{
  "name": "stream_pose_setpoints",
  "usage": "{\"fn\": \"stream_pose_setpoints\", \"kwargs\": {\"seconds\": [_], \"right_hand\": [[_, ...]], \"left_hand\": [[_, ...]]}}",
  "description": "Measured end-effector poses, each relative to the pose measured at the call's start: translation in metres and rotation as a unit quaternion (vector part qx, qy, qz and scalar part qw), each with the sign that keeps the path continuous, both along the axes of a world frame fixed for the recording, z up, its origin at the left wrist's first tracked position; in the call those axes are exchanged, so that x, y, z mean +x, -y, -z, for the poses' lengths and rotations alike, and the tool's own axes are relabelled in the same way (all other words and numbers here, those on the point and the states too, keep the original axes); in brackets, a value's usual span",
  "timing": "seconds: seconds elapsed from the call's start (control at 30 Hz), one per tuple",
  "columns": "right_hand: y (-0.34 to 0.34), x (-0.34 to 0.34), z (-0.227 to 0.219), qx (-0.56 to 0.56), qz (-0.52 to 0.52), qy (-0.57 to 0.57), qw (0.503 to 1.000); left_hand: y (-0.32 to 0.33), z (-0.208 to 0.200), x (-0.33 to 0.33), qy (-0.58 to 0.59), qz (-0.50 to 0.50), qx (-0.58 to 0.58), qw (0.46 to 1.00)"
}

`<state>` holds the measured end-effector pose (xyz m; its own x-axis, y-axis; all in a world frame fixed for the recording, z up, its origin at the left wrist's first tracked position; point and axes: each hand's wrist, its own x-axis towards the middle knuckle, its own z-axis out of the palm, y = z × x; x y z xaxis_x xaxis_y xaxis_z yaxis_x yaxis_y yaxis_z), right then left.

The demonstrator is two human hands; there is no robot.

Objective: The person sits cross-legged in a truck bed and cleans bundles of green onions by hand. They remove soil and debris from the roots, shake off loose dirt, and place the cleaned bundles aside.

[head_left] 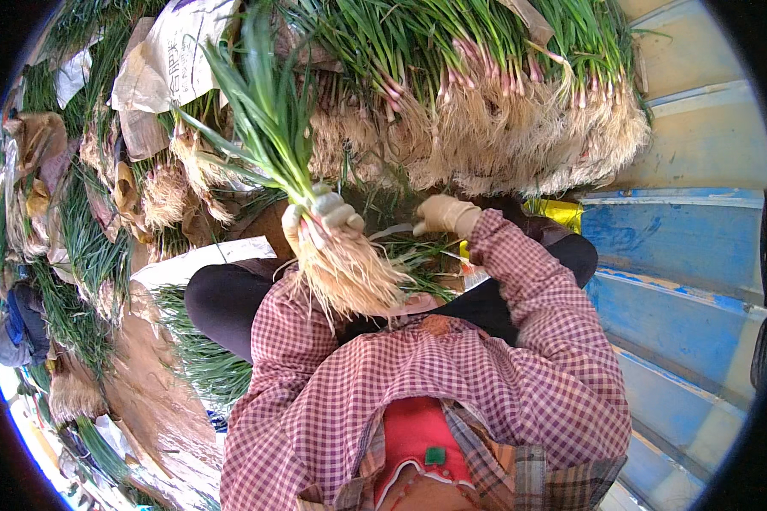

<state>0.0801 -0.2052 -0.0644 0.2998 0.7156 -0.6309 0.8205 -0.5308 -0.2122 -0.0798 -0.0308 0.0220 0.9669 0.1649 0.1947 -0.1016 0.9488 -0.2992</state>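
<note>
My left hand, in a pale glove, is closed round a bunch of green garlic just above the roots. The leaves point up and away from me, and long pale roots hang toward my lap. To the right, my right hand, also gloved, is curled and apart from the bunch. A thin pale strip, perhaps a blade, lies by its fingertips; whether the hand grips it is unclear. Loose green leaves lie below, between my bent legs.
A long heap of green garlic with matted roots lies across the far side. More bundles and a printed white sack are at the left. A blue and cream ribbed panel borders the right. Something yellow sits by my right knee.
</note>
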Motion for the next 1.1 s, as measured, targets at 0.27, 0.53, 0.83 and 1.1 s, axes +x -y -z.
{"fn": "stream_pose_setpoints", "kwargs": {"seconds": [0.27,0.53,0.83,1.1], "right_hand": [[-0.109,0.081,-0.09,0.1,0.043,0.395,0.912],[-0.056,0.086,-0.149,0.433,0.291,-0.072,0.85],[-0.05,-0.024,-0.106,0.445,0.192,-0.128,0.865],[-0.095,0.023,-0.112,0.454,0.092,-0.114,0.879]], "left_hand": [[0.019,-0.009,0.013,-0.163,-0.029,0.082,0.983],[0.008,-0.001,0.012,-0.226,-0.039,0.177,0.957],[-0.002,0.023,0.029,-0.265,0.026,0.22,0.938],[0.0,0.025,0.028,-0.301,-0.009,0.241,0.923]]}}
